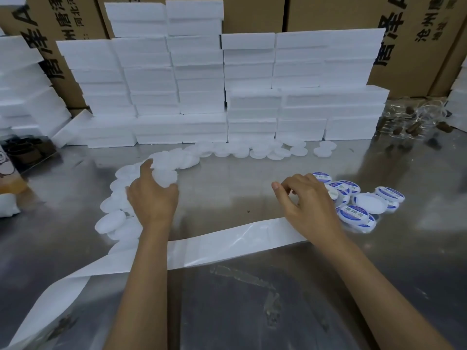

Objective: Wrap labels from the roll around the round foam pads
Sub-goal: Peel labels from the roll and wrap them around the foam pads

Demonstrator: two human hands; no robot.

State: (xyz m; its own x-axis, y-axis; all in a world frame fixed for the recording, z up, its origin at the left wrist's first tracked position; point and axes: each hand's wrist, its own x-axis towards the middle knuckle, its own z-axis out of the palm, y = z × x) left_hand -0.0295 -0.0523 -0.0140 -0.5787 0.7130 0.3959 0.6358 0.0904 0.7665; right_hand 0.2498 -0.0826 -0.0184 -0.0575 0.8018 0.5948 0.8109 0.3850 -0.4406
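A curved row of bare white round foam pads (118, 219) runs from the left middle of the metal table (227, 188) toward the back. My left hand (151, 195) grips one pad (164, 176) from this row, thumb and fingers curled round it. A white strip of label backing (222, 245) crosses the table under both forearms. My right hand (307, 200) hovers at the strip's right end with fingers curled; whether it pinches a label is hidden. Right of it lies a pile of pads with blue labels around them (353, 213).
Stacks of white foam blocks (202, 97) line the back of the table, with cardboard boxes (417, 46) behind them. Clear bags with brown pieces (414, 122) sit at the back right. A dark tray (27, 150) and a bottle (10, 178) stand at the left edge.
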